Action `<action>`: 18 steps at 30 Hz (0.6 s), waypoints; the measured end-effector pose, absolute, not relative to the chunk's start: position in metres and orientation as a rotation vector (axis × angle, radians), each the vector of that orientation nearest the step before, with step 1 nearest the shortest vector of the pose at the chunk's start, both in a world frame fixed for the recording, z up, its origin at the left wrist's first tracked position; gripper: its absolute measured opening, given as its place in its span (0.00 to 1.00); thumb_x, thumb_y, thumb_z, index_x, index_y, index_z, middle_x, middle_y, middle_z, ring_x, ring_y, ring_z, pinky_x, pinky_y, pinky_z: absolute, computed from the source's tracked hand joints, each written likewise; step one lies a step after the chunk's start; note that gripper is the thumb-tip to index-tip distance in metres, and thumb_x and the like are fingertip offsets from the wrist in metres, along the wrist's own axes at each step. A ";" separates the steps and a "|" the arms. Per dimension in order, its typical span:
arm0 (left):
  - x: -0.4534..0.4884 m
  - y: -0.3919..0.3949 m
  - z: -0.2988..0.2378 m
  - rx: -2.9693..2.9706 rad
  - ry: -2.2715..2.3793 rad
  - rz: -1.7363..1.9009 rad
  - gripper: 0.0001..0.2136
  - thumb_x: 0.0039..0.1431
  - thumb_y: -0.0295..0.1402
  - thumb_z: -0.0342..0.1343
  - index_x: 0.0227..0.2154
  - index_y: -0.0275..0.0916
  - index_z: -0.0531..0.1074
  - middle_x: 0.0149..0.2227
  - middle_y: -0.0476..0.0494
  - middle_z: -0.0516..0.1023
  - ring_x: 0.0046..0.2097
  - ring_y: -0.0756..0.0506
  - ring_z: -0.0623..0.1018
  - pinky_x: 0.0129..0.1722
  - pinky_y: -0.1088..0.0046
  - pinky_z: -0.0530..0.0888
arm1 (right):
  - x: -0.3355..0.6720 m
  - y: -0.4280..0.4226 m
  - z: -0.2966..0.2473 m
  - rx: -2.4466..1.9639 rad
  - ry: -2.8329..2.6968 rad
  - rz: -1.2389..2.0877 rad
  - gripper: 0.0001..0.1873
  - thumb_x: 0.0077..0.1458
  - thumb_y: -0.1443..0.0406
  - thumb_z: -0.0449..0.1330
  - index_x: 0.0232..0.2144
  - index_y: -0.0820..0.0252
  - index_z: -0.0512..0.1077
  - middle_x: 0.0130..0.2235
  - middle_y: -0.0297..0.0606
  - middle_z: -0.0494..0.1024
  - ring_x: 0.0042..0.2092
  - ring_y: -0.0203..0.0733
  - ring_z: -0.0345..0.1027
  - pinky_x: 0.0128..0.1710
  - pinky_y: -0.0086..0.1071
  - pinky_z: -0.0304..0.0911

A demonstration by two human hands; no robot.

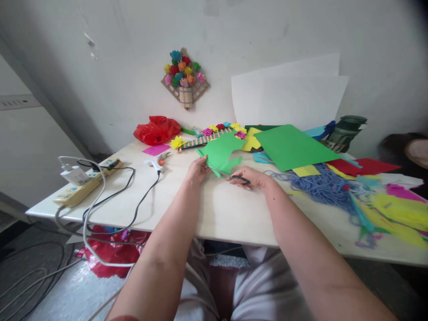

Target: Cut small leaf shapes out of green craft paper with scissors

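Observation:
My left hand pinches the near left edge of a green paper sheet, which has a ragged, partly cut right side. My right hand is closed around the black handles of a pair of scissors. Their metal blades point left, across the paper's lower edge and close to my left fingertips. Just behind the paper lies a woven strip with paper flowers along it. A larger green sheet rests to the right.
At left are a power strip with cables and a white glue gun. A red plastic bag sits at the back. Blue yarn, coloured paper scraps and a dark bottle are at right. A flower decoration hangs on the wall.

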State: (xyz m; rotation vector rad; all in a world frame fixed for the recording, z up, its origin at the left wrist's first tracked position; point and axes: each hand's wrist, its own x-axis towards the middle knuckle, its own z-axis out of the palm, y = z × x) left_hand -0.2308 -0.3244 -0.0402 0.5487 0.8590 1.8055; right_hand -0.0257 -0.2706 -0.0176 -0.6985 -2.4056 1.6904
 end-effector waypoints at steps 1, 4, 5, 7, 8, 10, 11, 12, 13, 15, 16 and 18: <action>-0.230 -0.324 -0.040 0.551 0.853 1.807 0.02 0.51 0.25 0.53 0.29 0.34 0.69 0.22 0.47 0.76 0.23 0.51 0.75 0.28 0.76 0.74 | -0.026 -0.270 -0.018 -0.699 -2.412 1.682 0.19 0.41 0.57 0.62 0.30 0.70 0.72 0.12 0.25 0.60 0.13 0.25 0.47 0.12 0.24 0.42; -0.229 -0.325 -0.040 0.553 0.842 1.821 0.01 0.51 0.25 0.53 0.29 0.34 0.68 0.22 0.48 0.75 0.22 0.52 0.74 0.27 0.77 0.73 | -0.026 -0.269 -0.020 -0.708 -2.424 1.665 0.20 0.41 0.56 0.62 0.30 0.69 0.72 0.12 0.26 0.61 0.13 0.26 0.49 0.12 0.23 0.44; -0.228 -0.325 -0.039 0.553 0.840 1.827 0.01 0.51 0.25 0.53 0.28 0.33 0.68 0.22 0.48 0.75 0.22 0.52 0.74 0.27 0.78 0.73 | -0.027 -0.269 -0.021 -0.712 -2.426 1.658 0.20 0.41 0.56 0.62 0.30 0.69 0.72 0.12 0.26 0.61 0.13 0.26 0.49 0.12 0.23 0.44; -0.227 -0.326 -0.038 0.543 0.838 1.838 0.02 0.51 0.25 0.54 0.29 0.33 0.68 0.22 0.47 0.75 0.22 0.52 0.74 0.26 0.78 0.73 | -0.028 -0.269 -0.022 -0.716 -2.435 1.635 0.20 0.41 0.55 0.62 0.29 0.69 0.72 0.13 0.27 0.62 0.13 0.26 0.50 0.12 0.23 0.45; -0.226 -0.326 -0.038 0.533 0.838 1.843 0.02 0.50 0.25 0.54 0.29 0.33 0.69 0.22 0.47 0.75 0.22 0.52 0.74 0.26 0.78 0.73 | -0.028 -0.270 -0.022 -0.719 -2.440 1.620 0.19 0.41 0.55 0.62 0.28 0.68 0.71 0.13 0.27 0.62 0.13 0.26 0.51 0.12 0.23 0.45; -0.225 -0.326 -0.038 0.504 0.844 1.851 0.03 0.49 0.24 0.54 0.30 0.33 0.69 0.21 0.47 0.75 0.21 0.52 0.74 0.26 0.78 0.73 | -0.029 -0.273 -0.020 -0.731 -2.447 1.590 0.19 0.40 0.55 0.62 0.26 0.68 0.71 0.13 0.27 0.62 0.13 0.26 0.51 0.12 0.24 0.46; -0.225 -0.326 -0.038 0.492 0.847 1.853 0.03 0.49 0.24 0.54 0.30 0.33 0.69 0.21 0.48 0.75 0.21 0.52 0.74 0.27 0.78 0.73 | -0.029 -0.274 -0.019 -0.740 -2.447 1.577 0.19 0.40 0.54 0.62 0.26 0.68 0.71 0.13 0.27 0.62 0.13 0.26 0.50 0.12 0.24 0.46; -0.225 -0.326 -0.037 0.487 0.849 1.854 0.03 0.49 0.24 0.54 0.29 0.33 0.69 0.20 0.48 0.75 0.21 0.52 0.74 0.27 0.78 0.73 | -0.030 -0.276 -0.018 -0.746 -2.448 1.566 0.19 0.40 0.54 0.62 0.25 0.67 0.70 0.13 0.27 0.61 0.13 0.26 0.50 0.12 0.24 0.46; -0.224 -0.325 -0.037 0.487 0.849 1.853 0.03 0.49 0.24 0.54 0.29 0.33 0.69 0.20 0.48 0.74 0.21 0.52 0.74 0.26 0.78 0.73 | -0.030 -0.277 -0.017 -0.747 -2.450 1.556 0.19 0.40 0.54 0.62 0.25 0.67 0.70 0.13 0.27 0.61 0.13 0.26 0.50 0.12 0.24 0.46; -0.225 -0.325 -0.037 0.493 0.846 1.852 0.02 0.50 0.24 0.54 0.28 0.33 0.68 0.20 0.48 0.75 0.21 0.52 0.74 0.26 0.78 0.73 | -0.030 -0.279 -0.016 -0.745 -2.451 1.541 0.20 0.40 0.54 0.62 0.25 0.67 0.70 0.13 0.26 0.61 0.13 0.26 0.49 0.12 0.24 0.45; -0.225 -0.325 -0.037 0.492 0.846 1.853 0.01 0.50 0.24 0.53 0.27 0.33 0.68 0.20 0.48 0.75 0.21 0.52 0.74 0.26 0.78 0.73 | -0.031 -0.280 -0.015 -0.742 -2.448 1.538 0.20 0.40 0.54 0.62 0.26 0.67 0.70 0.13 0.26 0.61 0.13 0.26 0.49 0.12 0.24 0.44; -0.226 -0.325 -0.037 0.481 0.851 1.862 0.01 0.50 0.24 0.53 0.27 0.33 0.68 0.21 0.48 0.75 0.21 0.52 0.74 0.27 0.77 0.73 | -0.032 -0.279 -0.016 -0.744 -2.439 1.543 0.20 0.40 0.54 0.62 0.26 0.68 0.71 0.12 0.26 0.61 0.13 0.25 0.48 0.12 0.24 0.44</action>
